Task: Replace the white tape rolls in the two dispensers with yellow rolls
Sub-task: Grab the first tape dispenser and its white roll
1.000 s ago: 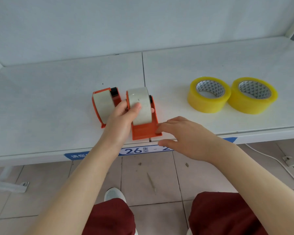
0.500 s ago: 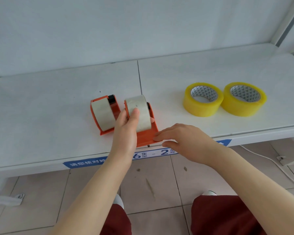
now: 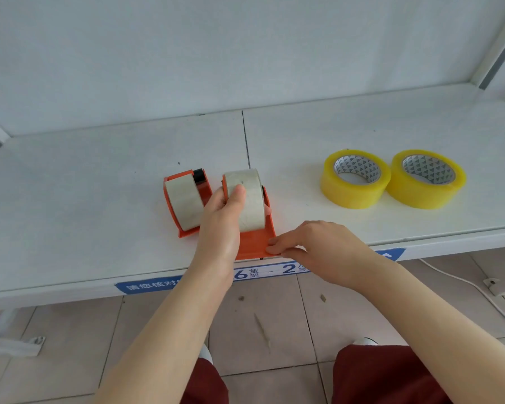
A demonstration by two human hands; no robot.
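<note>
The left hand (image 3: 220, 228) is closed around the white roll (image 3: 247, 199) seated in the right-hand orange dispenser (image 3: 255, 240): the thumb lies on the roll's curved face near its top, and a fingertip shows past the roll's far side, against the dispenser's side plate. The right hand (image 3: 318, 252) is not gripping anything; its fingers are loosely extended and the fingertips (image 3: 273, 246) press on the near right corner of that dispenser's flat front lip, close to the bench edge. The thumb sits just under the lip's edge, though whether it pinches the lip I cannot tell.

Just to the left, nearly touching the left hand's knuckles, stands the second orange dispenser (image 3: 172, 205), angled a little, with its own white roll (image 3: 185, 202) upright in it and a black part at its far end. Both dispensers sit near the middle of the white bench (image 3: 99, 185), beside the seam between its two panels.

Well to the right, the two yellow rolls lie flat with their patterned cores facing up: the nearer yellow roll (image 3: 354, 185) and the farther yellow roll (image 3: 427, 185) are side by side and touching or almost so.

A blue label (image 3: 146, 285) with white characters and digits runs along the bench's front edge, partly hidden by the arms. Below are a tiled floor (image 3: 260, 316), dark red trouser legs (image 3: 385, 374) and a white cable (image 3: 464, 284) at the right.
</note>
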